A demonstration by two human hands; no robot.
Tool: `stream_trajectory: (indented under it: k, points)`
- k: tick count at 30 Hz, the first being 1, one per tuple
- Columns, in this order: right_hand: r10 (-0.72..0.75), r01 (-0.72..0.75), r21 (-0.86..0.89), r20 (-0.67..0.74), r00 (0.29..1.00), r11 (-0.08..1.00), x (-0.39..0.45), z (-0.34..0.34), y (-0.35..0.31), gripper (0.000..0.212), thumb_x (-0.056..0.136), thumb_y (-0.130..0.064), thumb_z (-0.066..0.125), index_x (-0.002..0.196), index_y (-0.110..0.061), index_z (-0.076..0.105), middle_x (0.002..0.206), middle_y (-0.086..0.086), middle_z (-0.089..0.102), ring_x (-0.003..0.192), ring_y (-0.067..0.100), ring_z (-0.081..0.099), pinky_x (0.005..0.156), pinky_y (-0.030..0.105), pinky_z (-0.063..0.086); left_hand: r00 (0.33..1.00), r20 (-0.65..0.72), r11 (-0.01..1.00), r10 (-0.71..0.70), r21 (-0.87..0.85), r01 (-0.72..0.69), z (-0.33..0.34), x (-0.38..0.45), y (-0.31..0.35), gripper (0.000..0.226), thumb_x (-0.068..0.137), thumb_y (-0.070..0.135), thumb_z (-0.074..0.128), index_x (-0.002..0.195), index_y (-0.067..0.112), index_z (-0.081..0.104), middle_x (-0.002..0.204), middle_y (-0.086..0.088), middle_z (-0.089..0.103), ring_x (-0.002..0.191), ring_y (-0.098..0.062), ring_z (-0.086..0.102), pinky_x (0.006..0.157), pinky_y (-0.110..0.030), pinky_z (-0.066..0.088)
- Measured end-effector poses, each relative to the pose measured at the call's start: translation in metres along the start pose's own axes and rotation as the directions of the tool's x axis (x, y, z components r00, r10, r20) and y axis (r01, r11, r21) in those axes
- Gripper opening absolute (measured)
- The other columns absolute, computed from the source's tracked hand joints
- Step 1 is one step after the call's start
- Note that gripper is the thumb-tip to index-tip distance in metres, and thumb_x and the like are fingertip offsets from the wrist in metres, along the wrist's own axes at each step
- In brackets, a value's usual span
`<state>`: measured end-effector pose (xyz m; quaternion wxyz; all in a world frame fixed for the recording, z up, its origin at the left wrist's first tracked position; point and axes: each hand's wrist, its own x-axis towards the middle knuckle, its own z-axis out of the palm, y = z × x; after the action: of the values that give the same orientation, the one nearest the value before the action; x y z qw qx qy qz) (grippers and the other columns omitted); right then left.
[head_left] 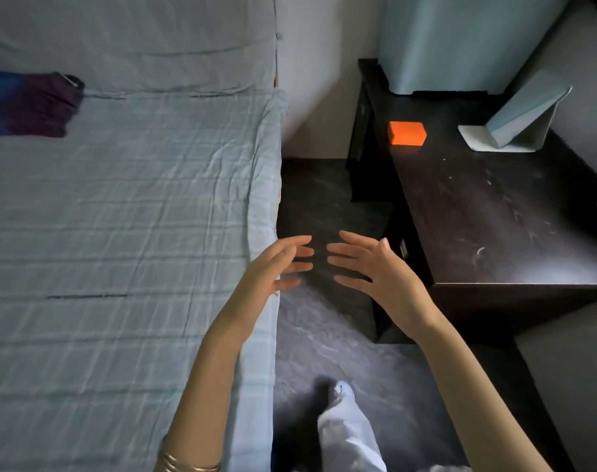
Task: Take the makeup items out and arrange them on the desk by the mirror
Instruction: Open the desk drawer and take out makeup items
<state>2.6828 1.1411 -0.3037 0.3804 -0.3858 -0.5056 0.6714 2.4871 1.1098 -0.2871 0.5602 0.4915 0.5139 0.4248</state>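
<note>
Hovering empty, fingers spread, the left hand and right hand risk missing the pouch, well apart on the bed.

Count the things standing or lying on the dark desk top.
3: an orange block near the back left, a tilted mirror on a white stand at the back right, and a pale blue container at the rear. The right edge is cut off.

Head view, steeply down, near hands
</note>
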Motion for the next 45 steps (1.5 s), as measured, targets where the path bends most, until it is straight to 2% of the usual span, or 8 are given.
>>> stream_trajectory:
  k: [8, 13, 17, 24, 28, 35, 42, 45]
  points:
    - [0.008, -0.008, 0.002, 0.023, 1.0, 1.0, 0.108, -0.049, -0.023, 0.088, 0.055, -0.085, 0.056, 0.122, -0.027, 0.056, 0.125, 0.002, 0.063, 0.116, 0.017, 0.059, 0.095, 0.038, 0.051, 1.0, -0.022, 0.999, -0.012, 0.039, 0.012, -0.005, 0.113, 0.019, 0.036, 0.09, 0.05, 0.044, 0.119, 0.033, 0.055, 0.118, 0.007, 0.062, 0.106, -0.007, 0.062, 0.09, -0.027, 0.05]
    - [0.0, 0.0, -0.01, 0.014, 1.0, 1.0, 0.166, -0.092, -0.038, 0.09, 0.062, -0.081, 0.055, 0.129, -0.021, 0.052, 0.126, 0.003, 0.062, 0.118, 0.018, 0.058, 0.095, 0.035, 0.051, 1.0, -0.01, 0.998, -0.019, 0.054, 0.019, 0.003, 0.189, 0.032, 0.031, 0.093, 0.043, 0.039, 0.119, 0.036, 0.054, 0.118, 0.01, 0.062, 0.106, -0.003, 0.061, 0.091, -0.028, 0.049]
    - [0.005, -0.005, 0.004, -0.058, 0.998, 1.0, 0.198, -0.127, -0.039, 0.087, 0.063, -0.077, 0.059, 0.129, -0.02, 0.052, 0.126, 0.004, 0.062, 0.118, 0.019, 0.058, 0.096, 0.037, 0.051, 0.998, 0.053, 0.997, -0.046, 0.062, 0.042, 0.01, 0.245, 0.031, 0.037, 0.09, 0.051, 0.043, 0.121, 0.035, 0.053, 0.119, 0.01, 0.061, 0.106, -0.003, 0.061, 0.093, -0.027, 0.05]
    - [0.028, -0.002, 0.094, -0.277, 0.961, 0.996, 0.236, -0.174, -0.027, 0.076, 0.064, -0.07, 0.066, 0.124, -0.024, 0.057, 0.124, 0.005, 0.063, 0.119, 0.022, 0.058, 0.097, 0.042, 0.049, 0.968, 0.217, 0.99, -0.123, 0.099, 0.104, 0.016, 0.339, 0.02, 0.046, 0.085, 0.047, 0.039, 0.125, 0.03, 0.052, 0.121, 0.005, 0.06, 0.108, -0.007, 0.061, 0.096, -0.032, 0.049]
    - [0.04, 0.03, 0.146, -0.452, 0.891, 0.989, 0.253, -0.189, -0.023, 0.075, 0.064, -0.068, 0.068, 0.123, -0.023, 0.057, 0.125, 0.007, 0.063, 0.119, 0.023, 0.057, 0.098, 0.04, 0.049, 0.908, 0.373, 0.977, -0.191, 0.164, 0.138, 0.022, 0.396, 0.011, 0.033, 0.096, 0.037, 0.038, 0.124, 0.031, 0.052, 0.12, 0.007, 0.06, 0.107, -0.005, 0.061, 0.095, -0.03, 0.049]
    - [0.083, 0.085, 0.208, -0.685, 0.723, 0.974, 0.261, -0.195, 0.0, 0.082, 0.06, -0.068, 0.07, 0.124, -0.019, 0.056, 0.124, 0.007, 0.063, 0.118, 0.023, 0.058, 0.099, 0.038, 0.048, 0.761, 0.585, 0.954, -0.28, 0.256, 0.155, 0.034, 0.465, -0.007, 0.028, 0.099, 0.032, 0.037, 0.12, 0.032, 0.055, 0.117, 0.006, 0.062, 0.105, -0.007, 0.062, 0.093, -0.029, 0.049]
    - [0.131, 0.128, 0.24, -0.821, 0.555, 0.962, 0.241, -0.194, 0.041, 0.076, 0.063, -0.068, 0.069, 0.123, -0.023, 0.057, 0.124, 0.005, 0.063, 0.119, 0.022, 0.057, 0.093, 0.034, 0.051, 0.592, 0.692, 0.91, -0.412, 0.349, 0.225, 0.075, 0.487, -0.057, 0.026, 0.099, 0.029, 0.037, 0.117, 0.031, 0.055, 0.115, 0.005, 0.063, 0.104, -0.011, 0.063, 0.09, -0.029, 0.049]
    - [0.2, 0.087, 0.286, -0.827, 0.526, 0.954, 0.236, -0.197, 0.068, 0.074, 0.062, -0.069, 0.068, 0.12, -0.026, 0.058, 0.124, 0.002, 0.063, 0.119, 0.021, 0.057, 0.097, 0.036, 0.047, 0.553, 0.658, 0.858, -0.512, 0.364, 0.362, 0.097, 0.491, -0.086, 0.026, 0.099, 0.029, 0.038, 0.12, 0.024, 0.053, 0.112, 0.001, 0.062, 0.103, -0.017, 0.062, 0.094, -0.034, 0.047]
